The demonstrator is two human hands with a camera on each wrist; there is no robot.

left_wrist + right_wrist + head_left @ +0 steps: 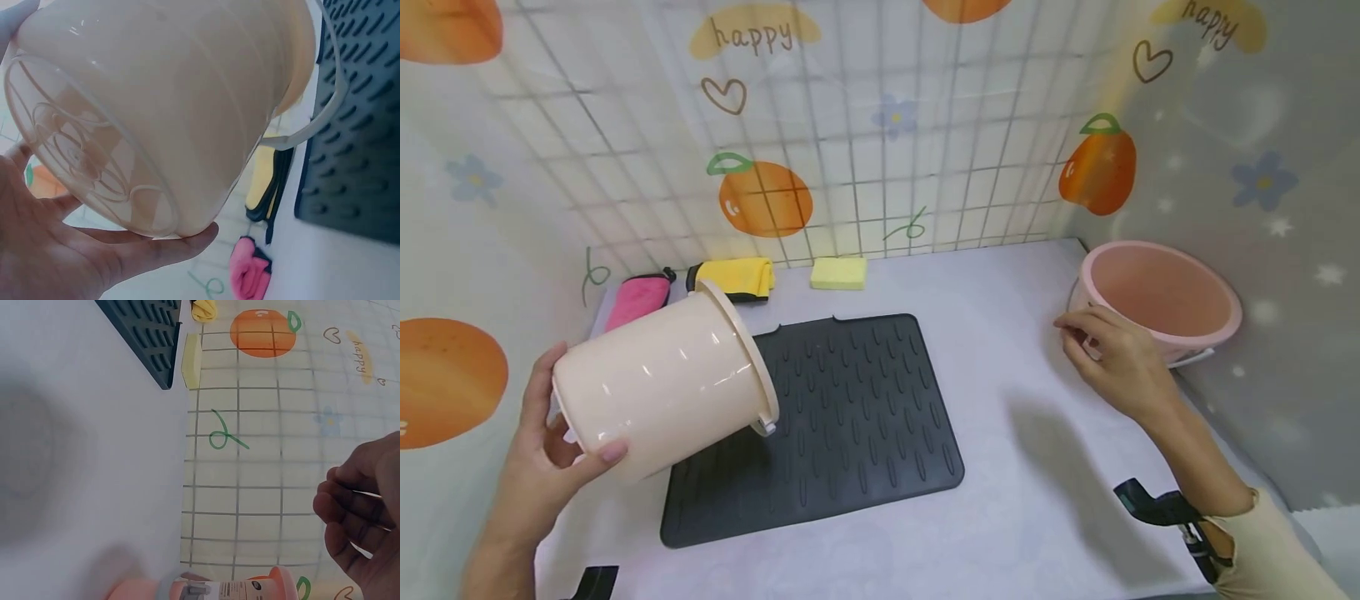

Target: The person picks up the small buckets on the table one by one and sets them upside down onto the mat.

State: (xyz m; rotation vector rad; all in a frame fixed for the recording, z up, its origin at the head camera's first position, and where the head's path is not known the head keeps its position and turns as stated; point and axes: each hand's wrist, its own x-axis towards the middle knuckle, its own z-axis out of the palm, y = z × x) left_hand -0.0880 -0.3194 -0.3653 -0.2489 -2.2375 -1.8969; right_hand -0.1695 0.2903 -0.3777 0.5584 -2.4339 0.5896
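Note:
A cream plastic bucket lies tipped on its side in the air, its rim pointing right over the left part of a black ridged mat. My left hand grips it by the base, thumb on the near side and fingers behind. The left wrist view shows the ringed underside of this bucket and its pale handle. Beside a pink bucket at the right, my right hand hovers with loosely bent fingers and nothing in them. In the right wrist view that hand is apart from the pink bucket.
Along the back wall lie a folded pink cloth, a yellow cloth with black edging and a pale yellow sponge. A wire grid stands behind the printed curtain. The white table meets a grey wall on the right.

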